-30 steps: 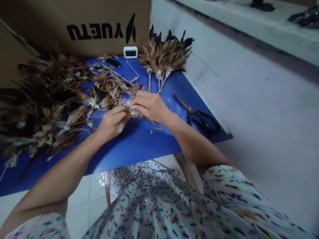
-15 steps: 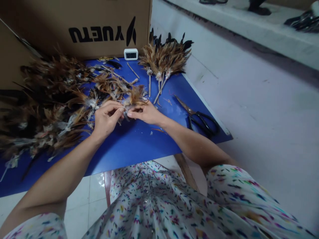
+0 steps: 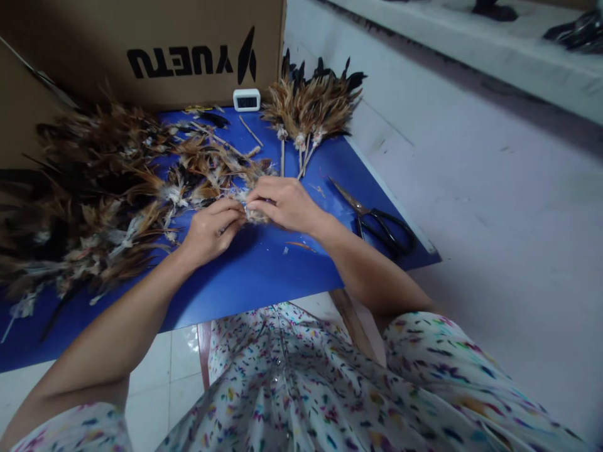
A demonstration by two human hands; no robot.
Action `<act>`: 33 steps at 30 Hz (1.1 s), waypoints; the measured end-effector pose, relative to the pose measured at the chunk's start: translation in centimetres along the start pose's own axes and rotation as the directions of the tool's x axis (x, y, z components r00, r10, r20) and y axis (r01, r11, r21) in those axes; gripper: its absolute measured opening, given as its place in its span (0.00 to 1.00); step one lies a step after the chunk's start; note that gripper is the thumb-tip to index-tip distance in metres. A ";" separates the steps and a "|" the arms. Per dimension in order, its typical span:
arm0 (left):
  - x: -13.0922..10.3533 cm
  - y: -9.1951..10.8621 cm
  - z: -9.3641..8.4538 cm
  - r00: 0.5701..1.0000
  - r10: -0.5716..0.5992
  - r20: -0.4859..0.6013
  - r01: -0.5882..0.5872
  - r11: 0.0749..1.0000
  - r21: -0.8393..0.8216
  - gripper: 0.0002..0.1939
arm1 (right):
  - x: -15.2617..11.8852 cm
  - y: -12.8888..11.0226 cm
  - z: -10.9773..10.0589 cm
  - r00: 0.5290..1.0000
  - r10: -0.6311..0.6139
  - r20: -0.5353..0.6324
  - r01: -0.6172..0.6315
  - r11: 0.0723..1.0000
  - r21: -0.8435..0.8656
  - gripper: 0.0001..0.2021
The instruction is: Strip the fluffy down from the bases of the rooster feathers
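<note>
Both hands meet over the near middle of the blue table, pinching at a small bunch of brown and whitish feathers point(image 3: 257, 216). My left hand point(image 3: 211, 230) has thumb and fingers closed at the bunch's left end. From the right, my right hand point(image 3: 287, 204) curls over the bunch, its fingertips pressed close to the left ones and hiding much of it. Loose brown feathers point(image 3: 207, 163) lie just beyond the hands. Right of them rest black-handled scissors point(image 3: 372, 216), blades pointing away to the left.
A large heap of brown and black feathers point(image 3: 94, 201) covers the left side. Feather bundles on sticks point(image 3: 313, 107) lie at the back right. A white digital clock point(image 3: 247, 100) stands before a cardboard box point(image 3: 94, 37). A pale wall point(image 3: 471, 163) borders the table's right edge.
My right hand has turned over the feather bunch and shifted slightly, now covering more of it. The brown tuft that stood up above the fingers is mostly hidden. My left hand moved slightly right.
</note>
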State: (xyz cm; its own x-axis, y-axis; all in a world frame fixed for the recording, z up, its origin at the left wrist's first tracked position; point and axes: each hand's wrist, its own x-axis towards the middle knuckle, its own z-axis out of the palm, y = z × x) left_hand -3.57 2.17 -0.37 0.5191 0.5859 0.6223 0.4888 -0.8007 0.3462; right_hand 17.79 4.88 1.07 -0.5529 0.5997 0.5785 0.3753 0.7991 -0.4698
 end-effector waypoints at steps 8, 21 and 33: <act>-0.2 -0.5 0.4 0.960 -0.266 -0.086 0.216 0.900 -0.378 0.09 | 0.0 2.0 1.7 0.923 0.301 0.240 -0.384 0.672 0.633 0.11; -0.4 -0.5 1.1 0.928 -0.207 -0.309 0.240 0.968 0.073 0.06 | -0.3 -1.7 2.8 0.936 0.350 0.029 -0.341 0.884 0.321 0.07; -0.8 -0.8 1.4 0.986 -0.015 -0.167 0.051 0.974 0.218 0.07 | -0.6 -1.6 2.4 0.992 0.125 0.009 -0.122 0.981 -0.150 0.08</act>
State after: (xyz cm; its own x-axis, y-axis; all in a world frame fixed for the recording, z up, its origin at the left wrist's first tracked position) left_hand -3.38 2.50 -2.08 0.3877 0.5685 0.7256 0.6562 -0.7230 0.2159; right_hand 15.77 3.17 -0.13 -0.5085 0.6944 0.5091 0.5473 0.7171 -0.4315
